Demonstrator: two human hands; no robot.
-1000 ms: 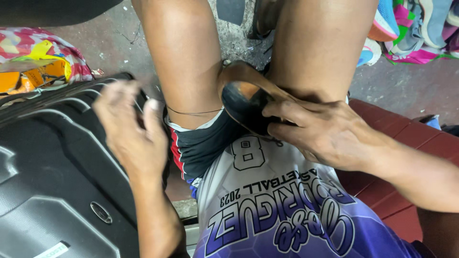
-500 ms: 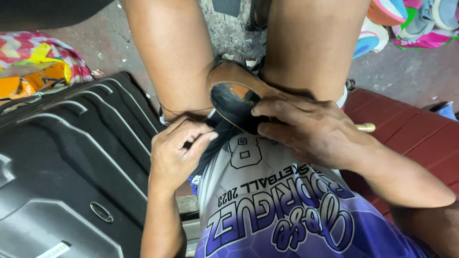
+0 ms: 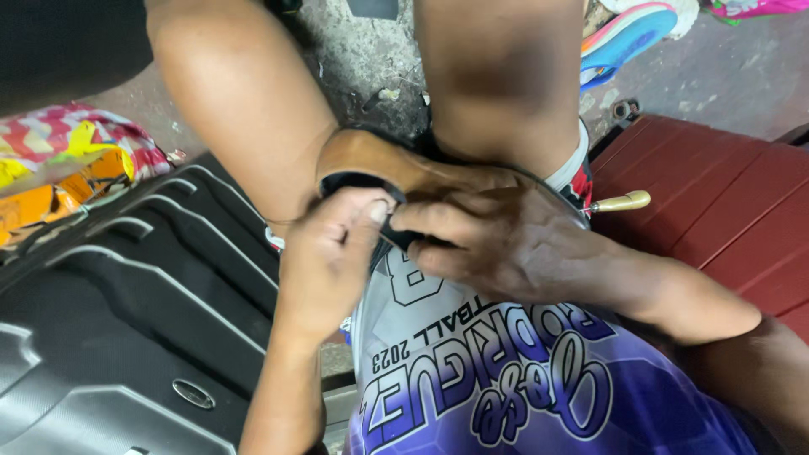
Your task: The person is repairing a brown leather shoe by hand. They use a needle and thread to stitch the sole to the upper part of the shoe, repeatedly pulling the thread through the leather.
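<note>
I am seeing the right hand [image 3: 514, 244] gripping the brown shoe [image 3: 379, 160] between the knees; left hand [image 3: 333, 244] pinching at its heel opening; likely stitching, needing steady hold.

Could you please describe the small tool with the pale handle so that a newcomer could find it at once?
Start at the dark red bench on the right. At its left edge, just beyond the right hand, lies the tool: its smooth cream handle is the only pale, slim thing there.

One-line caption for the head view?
Both hands, left hand and right hand, grip a brown shoe held between the knees.
</note>
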